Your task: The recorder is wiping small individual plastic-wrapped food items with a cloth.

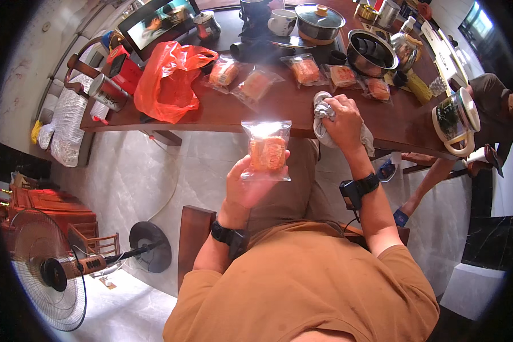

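My left hand (256, 181) holds up a clear plastic packet with an orange-brown pastry (268, 153) inside, in front of the table's near edge. A crumpled grey cloth (325, 112) is gripped in my right hand (344, 122), and part of it hangs over the edge of the wooden table (222, 113). Several like packets lie farther back on the table: one pastry packet (224, 73) and another beside it (256, 84) left of centre, others (305, 71) (343, 77) (377, 89) near my right hand. A red plastic bag (169, 83) sits open-mouthed at the left.
A tin canister (107, 92) and a tablet-like screen (160, 26) stand at the left. Behind the packets are a lidded pot (319, 23), a mug (282, 22) and a steel pot (372, 52). A glass jug (455, 122) stands at the right edge, near another person (489, 107). A fan (53, 273) occupies the floor.
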A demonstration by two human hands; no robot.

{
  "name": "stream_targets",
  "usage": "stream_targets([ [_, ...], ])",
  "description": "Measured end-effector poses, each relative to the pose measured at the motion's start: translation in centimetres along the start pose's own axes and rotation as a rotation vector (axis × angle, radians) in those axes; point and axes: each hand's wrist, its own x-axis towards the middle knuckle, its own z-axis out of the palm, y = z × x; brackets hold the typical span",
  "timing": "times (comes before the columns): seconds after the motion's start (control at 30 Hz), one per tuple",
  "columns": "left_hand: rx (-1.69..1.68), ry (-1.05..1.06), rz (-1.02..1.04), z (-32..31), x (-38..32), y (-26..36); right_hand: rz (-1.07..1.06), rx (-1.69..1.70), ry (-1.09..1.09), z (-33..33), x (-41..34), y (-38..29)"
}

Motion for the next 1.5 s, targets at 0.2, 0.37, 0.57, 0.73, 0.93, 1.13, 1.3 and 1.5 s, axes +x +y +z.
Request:
stream_targets([
  [0.2,0.027,0.008,-0.009,0.2,-0.1,0.1,-0.018,0.037,0.016,-0.1,0.0,0.2],
  [0.37,0.087,-0.015,0.003,0.6,-0.2,0.1,0.002,0.008,0.025,-0.3,-0.1,0.8],
  [0.57,0.112,-0.051,0.018,0.8,-0.1,0.2,0.043,-0.002,0.031,-1.9,-0.7,3.0],
  [0.73,0.109,-0.058,0.001,1.1,0.0,0.1,0.081,-0.035,0.041,-3.6,-1.6,5.6],
  [0.93,0.088,-0.061,-0.012,1.0,0.1,0.0,0.158,-0.066,0.038,-4.8,-2.3,7.4],
  [1.13,0.085,-0.048,-0.015,0.9,0.2,-0.1,0.171,-0.075,0.036,-4.9,-2.0,7.8],
  [1.3,0.072,-0.044,-0.01,1.1,0.2,0.0,0.166,-0.083,0.044,-4.6,-1.6,8.1],
  [1.5,0.075,-0.029,-0.025,1.6,0.4,-0.2,0.171,-0.111,0.044,-4.2,-1.8,8.3],
])
